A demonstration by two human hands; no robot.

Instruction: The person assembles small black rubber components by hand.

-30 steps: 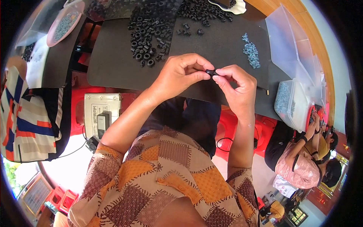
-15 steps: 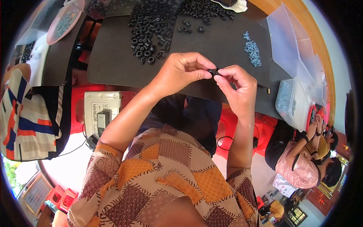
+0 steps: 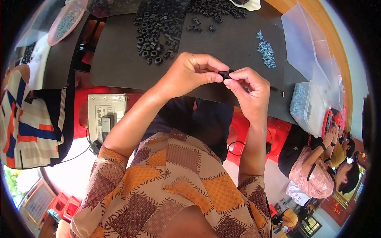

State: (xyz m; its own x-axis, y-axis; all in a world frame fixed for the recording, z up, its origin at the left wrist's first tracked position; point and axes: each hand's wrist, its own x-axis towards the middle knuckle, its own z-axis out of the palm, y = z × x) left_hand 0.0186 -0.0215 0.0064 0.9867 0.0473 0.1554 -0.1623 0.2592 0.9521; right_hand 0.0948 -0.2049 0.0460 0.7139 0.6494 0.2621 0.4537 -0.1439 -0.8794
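My left hand (image 3: 192, 74) and my right hand (image 3: 252, 90) meet above the near edge of the dark table (image 3: 115, 67). Between their fingertips is a small black ring-shaped part (image 3: 225, 75). Thumb and forefinger of each hand are pinched on it, from opposite sides. Much of the part is covered by the fingers, so I cannot tell whether it is one piece or two. Beyond my left hand lies a heap of black ring-shaped parts (image 3: 152, 37). Farther right of my hands is a small pile of blue-grey pieces (image 3: 266, 53).
More black parts (image 3: 222, 11) lie at the far edge. To the right stand a clear plastic sheet or bin (image 3: 305, 43) and a clear tub (image 3: 299, 101) of blue-grey pieces. A pink basin (image 3: 53, 37) is far left. Co-workers (image 3: 313, 174) sit at the right.
Both hands stay in nearly the same place, still pinching the black part, which appears slightly turned. The co-worker at the right has raised their head a little.
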